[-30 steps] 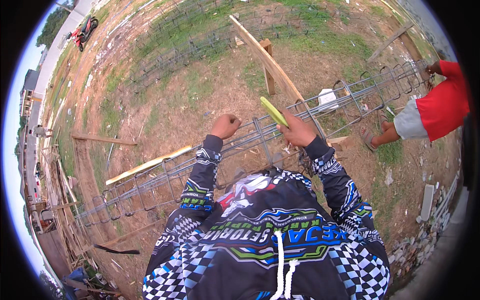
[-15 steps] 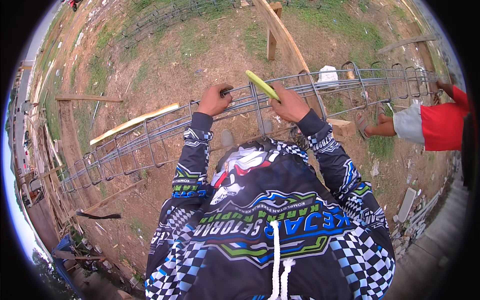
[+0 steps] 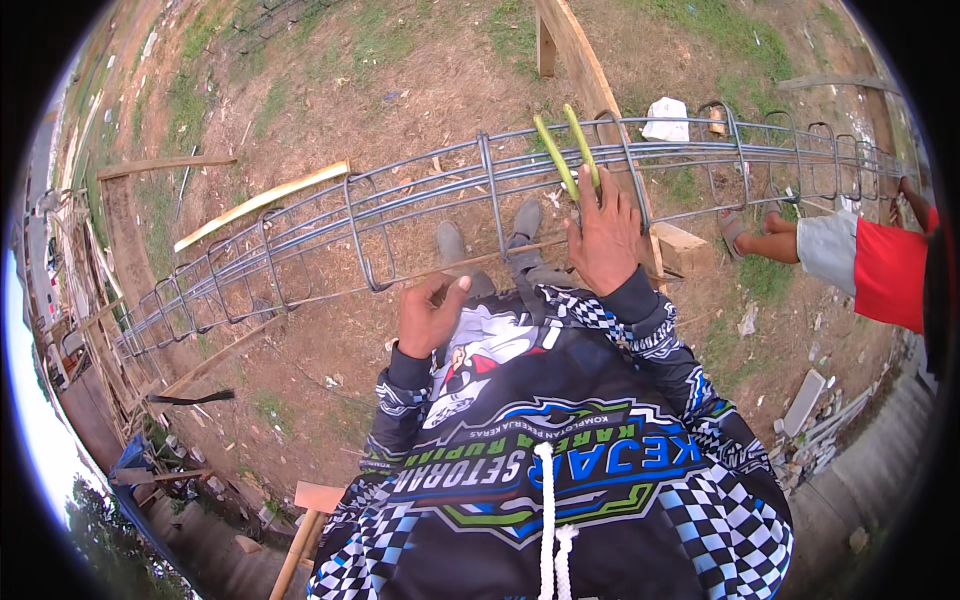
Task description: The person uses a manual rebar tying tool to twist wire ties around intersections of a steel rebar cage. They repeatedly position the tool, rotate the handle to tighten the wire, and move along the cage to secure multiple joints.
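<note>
head view: looks down on a long steel cage of thin bars and bent stirrups, stretching across the middle from the left side up to the right edge, above patchily grassed ground. shows the right hand at the middle of the cage, back upward, fingers fairly long and only slightly bent, thumb out to the left; has hold of a green-handled tool by the end tucked under those fingers. cannot make out the tool's head; can see both handles pointing away over the bars, spread in a narrow v. finds the left hand lower down and to the left, on the near side of the cage and well apart from the tool, curled, thumb and forefinger brought close together; cannot tell whether fully closed or pinching something thin. shows, too, a wooden plank reaching from the top edge down to the cage by the right hand, a wood block just right of that hand, and a white lump beyond the bars. catches grey shoes through the cage, a pale board along its far side at left, and a co-worker in a red shirt at the right edge.
</note>
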A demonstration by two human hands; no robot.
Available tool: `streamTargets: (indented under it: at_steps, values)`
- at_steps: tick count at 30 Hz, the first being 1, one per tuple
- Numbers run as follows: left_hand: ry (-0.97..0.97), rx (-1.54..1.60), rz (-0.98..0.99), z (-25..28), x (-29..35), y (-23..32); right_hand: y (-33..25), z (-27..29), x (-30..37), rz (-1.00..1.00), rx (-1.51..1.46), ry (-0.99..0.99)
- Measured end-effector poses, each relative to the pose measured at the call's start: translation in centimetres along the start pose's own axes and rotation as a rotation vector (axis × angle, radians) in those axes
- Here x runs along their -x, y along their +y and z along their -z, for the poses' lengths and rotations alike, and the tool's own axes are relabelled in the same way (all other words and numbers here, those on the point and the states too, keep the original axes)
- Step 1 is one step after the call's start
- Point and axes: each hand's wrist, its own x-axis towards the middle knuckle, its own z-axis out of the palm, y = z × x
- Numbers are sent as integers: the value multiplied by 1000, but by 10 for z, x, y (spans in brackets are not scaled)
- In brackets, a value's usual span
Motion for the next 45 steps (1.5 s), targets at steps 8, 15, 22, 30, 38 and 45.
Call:
streamTargets:
  at_steps: [8, 15, 22, 30, 38, 45]
  values:
    - [18, -126, -355, -75, -27, -26, 19, -32, 18, 13, -341, 175]
    - [-14, -2, -218, -67, 2, -41, 6, 24, 83, -354, -1434, -62]
    - [49, -14, 46, -69, 83, -161, 71, 112, 182, -379, -995, -88]
    - [55, 93, -43, -98, 113, -133, 152, 159, 186, -453, -891, 75]
    - [274, -57, -704, -131, 41, 60, 192, 125, 136, -257, -569, -26]
    - [56, -71, -489, -165, 27, 60, 245, 184, 91, -186, -154, -312]
